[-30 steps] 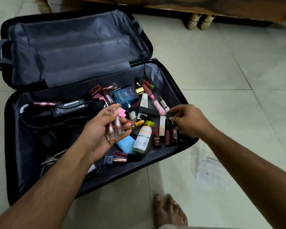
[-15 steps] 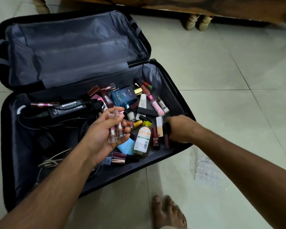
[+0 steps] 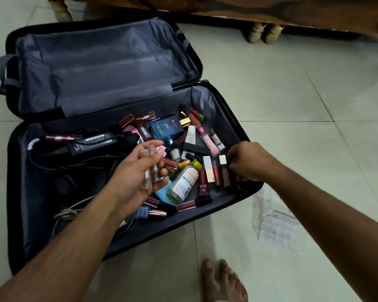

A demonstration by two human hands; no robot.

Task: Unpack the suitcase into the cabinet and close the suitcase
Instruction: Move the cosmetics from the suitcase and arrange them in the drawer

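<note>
Two bare hands work over an open suitcase (image 3: 122,234) that lies flat on the tiled floor (image 3: 292,101), its grey-lined lid (image 3: 96,68) folded back on the far side. The left hand (image 3: 138,177) is palm up above the middle of the near half, its fingers (image 3: 155,149) curled round a small bunch of clear-capped lip gloss tubes (image 3: 150,171). The right hand (image 3: 249,162) is at the right edge of the case, knuckles up and fingers bent down toward something dark at the rim; what it has hold of, if anything, cannot be told. Loose cosmetics fill the right part of the near half: a blue perfume box (image 3: 166,129) toward the far side, a white tube (image 3: 190,134) just right of it, a pink tube (image 3: 210,142) farther right, and a pale green bottle with a yellow cap (image 3: 183,184) lying tilted just right of the left hand. A row of dark red lipstick tubes (image 3: 216,173) lies between that bottle and the right hand, and a dark nail polish bottle (image 3: 203,186) sits just beside the green bottle. A light blue item (image 3: 162,196) shows under the left hand. On the left, a black power adapter (image 3: 92,143) with tangled black cables rests in the case, and a white cable (image 3: 68,212) lies near the left forearm. A clear plastic bag (image 3: 275,221) lies on the floor to the right of the suitcase, a bare foot (image 3: 223,282) stands on the tiles at the near edge, and turned wooden furniture legs (image 3: 264,33) stand at the far side.
</note>
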